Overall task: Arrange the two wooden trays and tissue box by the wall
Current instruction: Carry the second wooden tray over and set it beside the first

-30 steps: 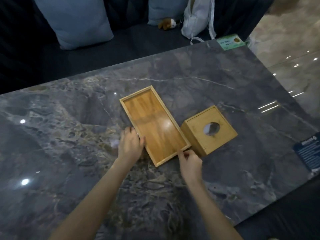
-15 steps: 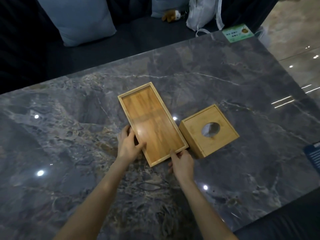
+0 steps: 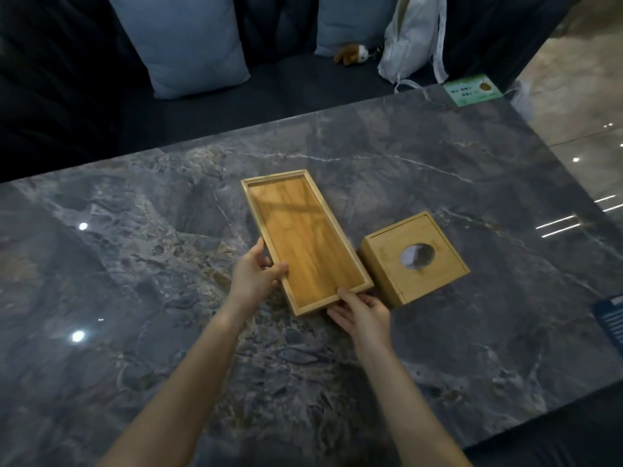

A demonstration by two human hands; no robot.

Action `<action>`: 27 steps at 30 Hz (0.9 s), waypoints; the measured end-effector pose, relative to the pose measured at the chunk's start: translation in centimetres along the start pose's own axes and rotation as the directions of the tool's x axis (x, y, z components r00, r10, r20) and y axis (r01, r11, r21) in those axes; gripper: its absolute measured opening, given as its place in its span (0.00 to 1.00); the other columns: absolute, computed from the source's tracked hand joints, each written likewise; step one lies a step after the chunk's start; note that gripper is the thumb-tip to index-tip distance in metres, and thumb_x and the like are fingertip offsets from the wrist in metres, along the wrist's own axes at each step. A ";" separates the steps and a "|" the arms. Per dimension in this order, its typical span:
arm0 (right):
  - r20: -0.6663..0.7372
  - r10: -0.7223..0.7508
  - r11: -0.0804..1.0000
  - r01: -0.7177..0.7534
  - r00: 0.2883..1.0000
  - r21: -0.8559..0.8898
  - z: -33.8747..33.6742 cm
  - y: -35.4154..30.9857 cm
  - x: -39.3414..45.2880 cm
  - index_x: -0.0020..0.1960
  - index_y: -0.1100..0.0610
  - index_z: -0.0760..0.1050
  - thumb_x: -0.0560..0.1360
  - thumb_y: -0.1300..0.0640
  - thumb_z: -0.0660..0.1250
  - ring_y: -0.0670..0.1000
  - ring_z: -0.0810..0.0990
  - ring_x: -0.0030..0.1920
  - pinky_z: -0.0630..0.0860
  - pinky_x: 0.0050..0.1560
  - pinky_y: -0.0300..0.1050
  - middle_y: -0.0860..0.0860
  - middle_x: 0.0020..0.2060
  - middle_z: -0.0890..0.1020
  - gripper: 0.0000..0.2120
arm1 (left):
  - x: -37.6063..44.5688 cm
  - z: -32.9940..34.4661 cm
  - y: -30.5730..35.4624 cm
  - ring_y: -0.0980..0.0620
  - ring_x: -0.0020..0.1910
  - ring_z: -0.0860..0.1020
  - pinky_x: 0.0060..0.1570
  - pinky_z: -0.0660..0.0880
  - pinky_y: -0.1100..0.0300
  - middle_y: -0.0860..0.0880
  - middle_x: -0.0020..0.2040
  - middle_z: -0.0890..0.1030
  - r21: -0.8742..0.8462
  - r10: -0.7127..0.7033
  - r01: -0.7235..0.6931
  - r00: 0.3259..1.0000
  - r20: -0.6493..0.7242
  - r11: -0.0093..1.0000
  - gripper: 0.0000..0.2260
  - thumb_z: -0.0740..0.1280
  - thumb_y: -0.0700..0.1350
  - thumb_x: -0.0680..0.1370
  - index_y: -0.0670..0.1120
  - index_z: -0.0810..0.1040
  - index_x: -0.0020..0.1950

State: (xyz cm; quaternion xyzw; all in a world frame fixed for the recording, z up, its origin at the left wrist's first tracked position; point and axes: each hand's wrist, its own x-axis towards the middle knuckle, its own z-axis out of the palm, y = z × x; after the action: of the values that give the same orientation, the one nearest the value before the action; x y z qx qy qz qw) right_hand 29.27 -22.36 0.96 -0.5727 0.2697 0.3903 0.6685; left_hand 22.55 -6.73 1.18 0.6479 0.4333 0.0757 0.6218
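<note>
Two hands on one wooden tray (image 3: 305,241), middle of the marble table (image 3: 135,264).

Left hand (image 3: 254,279) is pinching the tray's left long rim, thumb over the top, fingers down the outside. Right hand (image 3: 362,313) is clamped on the near right corner, thumb on the rim. Tissue box (image 3: 413,257) sits just right of the tray, looks like it's touching. Only one tray visible; pillows (image 3: 188,42) are over on the far side.
</note>
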 end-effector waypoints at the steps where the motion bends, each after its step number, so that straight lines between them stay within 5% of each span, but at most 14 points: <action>1: 0.019 -0.002 1.000 0.002 1.000 -0.004 0.1 -0.1 -0.3 0.54 0.64 0.68 0.71 0.66 0.69 0.57 0.81 0.41 0.81 0.36 0.47 0.61 0.42 0.78 0.15 | -0.5 -0.3 0.1 0.54 0.37 0.78 0.39 0.79 0.59 0.46 0.39 0.78 -0.041 -0.012 0.012 1.000 -0.016 0.999 0.24 0.65 0.33 0.74 0.46 0.67 0.68; 8: 0.214 -0.121 0.980 0.152 0.969 -0.131 1.3 0.0 -2.1 0.61 0.63 0.66 0.73 0.63 0.67 0.56 0.82 0.41 0.83 0.33 0.42 0.59 0.47 0.79 0.19 | -4.0 -4.2 0.3 0.66 0.27 0.78 0.26 0.75 0.72 0.53 0.33 0.79 -0.187 -0.004 -0.021 0.991 -0.134 0.982 0.26 0.64 0.31 0.74 0.43 0.63 0.71; 13: 0.346 -0.140 0.928 0.244 0.928 -0.280 3.0 0.8 -3.6 0.53 0.66 0.73 0.73 0.63 0.67 0.54 0.81 0.42 0.81 0.31 0.38 0.58 0.44 0.80 0.11 | -6.8 -8.8 -0.5 0.65 0.27 0.78 0.27 0.75 0.71 0.49 0.35 0.79 -0.216 0.021 -0.063 0.980 -0.196 0.974 0.29 0.64 0.31 0.74 0.42 0.59 0.73; 19: 0.413 -0.044 0.810 0.274 0.910 -0.518 6.9 3.6 -6.0 0.42 0.58 0.79 0.73 0.63 0.65 0.48 0.79 0.34 0.80 0.33 0.42 0.52 0.33 0.80 0.04 | -10.7 -14.8 -3.0 0.66 0.26 0.76 0.27 0.74 0.73 0.57 0.26 0.81 -0.228 0.038 -0.100 0.965 -0.261 0.969 0.26 0.64 0.30 0.74 0.42 0.63 0.70; 22: 0.473 -0.061 0.687 0.381 0.879 -0.619 9.0 5.8 -7.5 0.53 0.60 0.78 0.73 0.61 0.65 0.49 0.79 0.39 0.79 0.42 0.44 0.50 0.38 0.80 0.10 | -12.9 -17.9 -4.5 0.65 0.27 0.77 0.27 0.73 0.73 0.51 0.35 0.82 -0.255 0.027 -0.102 0.960 -0.279 0.962 0.29 0.65 0.30 0.73 0.43 0.61 0.72; 25: 0.537 -0.020 0.628 0.429 0.843 -0.650 10.6 8.3 -9.4 0.57 0.57 0.75 0.74 0.64 0.63 0.45 0.76 0.37 0.74 0.25 0.31 0.48 0.39 0.78 0.12 | -15.0 -21.1 -6.4 0.65 0.29 0.78 0.28 0.74 0.72 0.47 0.39 0.79 -0.203 0.030 -0.095 0.954 -0.299 0.975 0.30 0.66 0.31 0.73 0.42 0.61 0.72; 27: 0.560 0.012 0.590 0.446 0.828 -0.673 11.5 10.2 -10.3 0.60 0.59 0.74 0.74 0.65 0.63 0.44 0.76 0.37 0.72 0.24 0.29 0.52 0.44 0.79 0.15 | -16.3 -23.1 -7.6 0.64 0.30 0.79 0.28 0.74 0.73 0.46 0.41 0.80 -0.161 0.036 -0.088 0.954 -0.299 0.983 0.30 0.67 0.32 0.73 0.42 0.61 0.72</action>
State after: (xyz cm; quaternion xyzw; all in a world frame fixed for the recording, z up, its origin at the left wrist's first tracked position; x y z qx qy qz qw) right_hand 14.15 -12.94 5.89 -0.7096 -0.1891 0.5155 0.4415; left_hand -5.66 -1.47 6.74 0.5867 0.4922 0.2280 0.6012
